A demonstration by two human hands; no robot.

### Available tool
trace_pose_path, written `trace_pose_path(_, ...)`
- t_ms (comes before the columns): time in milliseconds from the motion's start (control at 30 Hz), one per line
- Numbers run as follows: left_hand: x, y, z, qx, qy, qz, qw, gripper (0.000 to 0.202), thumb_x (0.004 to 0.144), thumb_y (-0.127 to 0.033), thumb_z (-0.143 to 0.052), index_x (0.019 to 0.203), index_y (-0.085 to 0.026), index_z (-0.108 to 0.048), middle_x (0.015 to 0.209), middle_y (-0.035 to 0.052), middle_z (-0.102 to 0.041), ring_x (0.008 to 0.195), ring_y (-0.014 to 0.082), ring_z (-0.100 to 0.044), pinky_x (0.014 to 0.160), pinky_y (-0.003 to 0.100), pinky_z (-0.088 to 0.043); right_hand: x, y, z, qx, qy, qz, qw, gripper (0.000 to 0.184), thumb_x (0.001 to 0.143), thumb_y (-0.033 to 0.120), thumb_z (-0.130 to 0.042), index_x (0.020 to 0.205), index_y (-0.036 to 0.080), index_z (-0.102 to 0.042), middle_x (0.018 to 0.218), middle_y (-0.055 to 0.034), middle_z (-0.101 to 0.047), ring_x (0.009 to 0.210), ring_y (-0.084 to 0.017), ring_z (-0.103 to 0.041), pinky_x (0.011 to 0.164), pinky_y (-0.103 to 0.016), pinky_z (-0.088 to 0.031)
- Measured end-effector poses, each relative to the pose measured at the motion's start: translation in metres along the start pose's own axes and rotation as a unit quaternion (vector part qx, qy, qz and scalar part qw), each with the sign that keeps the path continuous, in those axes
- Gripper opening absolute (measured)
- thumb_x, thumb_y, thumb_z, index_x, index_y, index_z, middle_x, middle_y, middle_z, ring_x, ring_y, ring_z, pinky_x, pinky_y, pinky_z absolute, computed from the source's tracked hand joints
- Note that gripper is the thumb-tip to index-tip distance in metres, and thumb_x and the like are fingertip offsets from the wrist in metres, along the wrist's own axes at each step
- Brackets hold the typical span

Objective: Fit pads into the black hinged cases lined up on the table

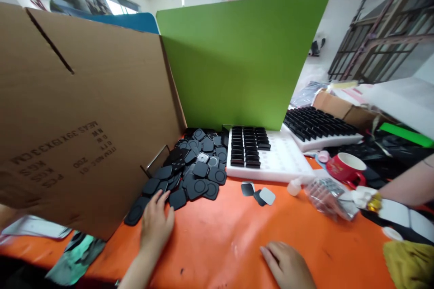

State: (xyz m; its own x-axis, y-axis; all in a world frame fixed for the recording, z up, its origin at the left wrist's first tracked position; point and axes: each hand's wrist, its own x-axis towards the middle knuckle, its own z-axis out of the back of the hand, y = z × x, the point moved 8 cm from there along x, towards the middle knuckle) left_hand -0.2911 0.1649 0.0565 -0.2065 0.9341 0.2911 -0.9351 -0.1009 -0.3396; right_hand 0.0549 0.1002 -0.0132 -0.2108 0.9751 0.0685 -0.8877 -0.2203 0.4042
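My left hand (158, 219) reaches to the near edge of a heap of black rounded-square pads (200, 169). Its fingers are apart, the tips by the closest pads, with nothing visibly held. Several pads carry a ring mark. On the orange tabletop, my right hand (286, 262) lies with its fingers curled in; whatever it may hold is hidden. Beyond it lie a few small grey and black flat pieces (267, 196). A white foam tray (281, 162) stands behind them, with black pieces upright in rows on its left part.
A large cardboard sheet (91, 95) rises at left, and a green panel (240, 63) at the back. To the right are another tray of black pieces (315, 122), a red mug (346, 167), a small white bottle (294, 187), a clear plastic bag (327, 196) and another person's arm (410, 178).
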Motion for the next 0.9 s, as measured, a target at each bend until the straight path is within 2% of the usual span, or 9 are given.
trace_pose_path(67, 0.013, 0.027, 0.008, 0.041, 0.012, 0.020, 0.999, 0.048, 0.079, -0.015, -0.039, 0.126, -0.017, -0.039, 0.139, 0.0119, -0.028, 0.128, 0.0306, -0.023, 0.103, 0.050, -0.022, 0.000, 0.000, 0.001, 0.002, -0.003, 0.003, 1.000, 0.034, 0.089, 0.033, -0.034, 0.062, 0.021, -0.050, 0.063, -0.0016, -0.060, 0.061, -0.016, -0.055, 0.057, -0.026, -0.032)
trace_pose_path(167, 0.024, 0.046, 0.007, 0.081, 0.041, 0.032, 0.995, 0.053, 0.077, -0.015, -0.042, 0.130, -0.020, -0.037, 0.143, 0.0095, -0.024, 0.130, 0.0316, -0.020, 0.102, 0.052, -0.022, 0.001, 0.000, 0.001, -0.001, -0.009, 0.003, 1.000, 0.034, 0.088, 0.033, -0.035, 0.061, 0.021, -0.051, 0.062, -0.0016, -0.060, 0.059, -0.016, -0.056, 0.056, -0.026, -0.031)
trace_pose_path(267, 0.027, 0.051, -0.001, 0.100, 0.070, 0.036, 0.992, 0.052, 0.081, -0.020, -0.038, 0.133, -0.022, -0.033, 0.142, 0.0083, -0.028, 0.128, 0.0331, -0.024, 0.098, 0.056, -0.025, 0.002, 0.001, 0.002, -0.001, -0.017, -0.003, 1.000, 0.033, 0.088, 0.032, -0.036, 0.060, 0.021, -0.052, 0.061, -0.0013, -0.059, 0.059, -0.016, -0.056, 0.056, -0.026, -0.031)
trace_pose_path(400, 0.025, 0.055, -0.010, 0.109, 0.100, 0.026, 0.989, 0.052, 0.083, -0.015, -0.027, 0.134, -0.025, -0.030, 0.142, 0.0028, -0.027, 0.129, 0.0326, -0.023, 0.096, 0.058, -0.027, 0.001, 0.003, 0.008, 0.018, -0.037, -0.013, 0.999, 0.032, 0.087, 0.030, -0.037, 0.061, 0.021, -0.052, 0.062, -0.0009, -0.059, 0.059, -0.015, -0.055, 0.057, -0.026, -0.030)
trace_pose_path(600, 0.008, 0.072, -0.004, 0.044, 0.100, -0.015, 0.994, 0.049, 0.085, -0.028, -0.028, 0.134, -0.020, -0.032, 0.139, 0.0020, -0.034, 0.127, 0.0264, -0.029, 0.100, 0.044, -0.035, 0.000, 0.008, 0.016, 0.031, -0.031, -0.021, 0.999, 0.031, 0.088, 0.029, -0.037, 0.063, 0.020, -0.053, 0.064, -0.0008, -0.059, 0.062, -0.015, -0.054, 0.059, -0.026, -0.029)
trace_pose_path(733, -0.025, 0.064, 0.008, -0.036, 0.060, -0.036, 0.997, 0.046, 0.085, -0.030, -0.033, 0.131, -0.024, -0.036, 0.135, 0.0010, -0.041, 0.123, 0.0236, -0.037, 0.104, 0.042, -0.032, 0.000, 0.008, 0.018, 0.030, -0.017, -0.033, 0.999, 0.032, 0.088, 0.030, -0.036, 0.063, 0.020, -0.052, 0.064, -0.0007, -0.059, 0.063, -0.015, -0.054, 0.059, -0.027, -0.029)
trace_pose_path(833, -0.055, 0.045, 0.014, -0.107, 0.022, -0.072, 0.991, 0.044, 0.085, -0.026, -0.036, 0.129, -0.031, -0.035, 0.134, -0.0010, -0.041, 0.123, 0.0220, -0.039, 0.104, 0.042, -0.032, 0.000, 0.009, 0.020, 0.037, -0.017, -0.035, 0.999, 0.032, 0.088, 0.031, -0.035, 0.063, 0.020, -0.053, 0.065, -0.0008, -0.059, 0.064, -0.016, -0.054, 0.060, -0.027, -0.029)
trace_pose_path(900, -0.073, 0.028, 0.011, -0.136, 0.017, -0.113, 0.984, 0.046, 0.085, -0.021, -0.039, 0.129, -0.034, -0.034, 0.134, -0.0018, -0.041, 0.121, 0.0220, -0.041, 0.102, 0.042, -0.035, 0.000, 0.009, 0.020, 0.041, -0.019, -0.033, 0.998, 0.032, 0.088, 0.030, -0.035, 0.064, 0.020, -0.053, 0.065, -0.0011, -0.060, 0.064, -0.016, -0.054, 0.060, -0.026, -0.030)
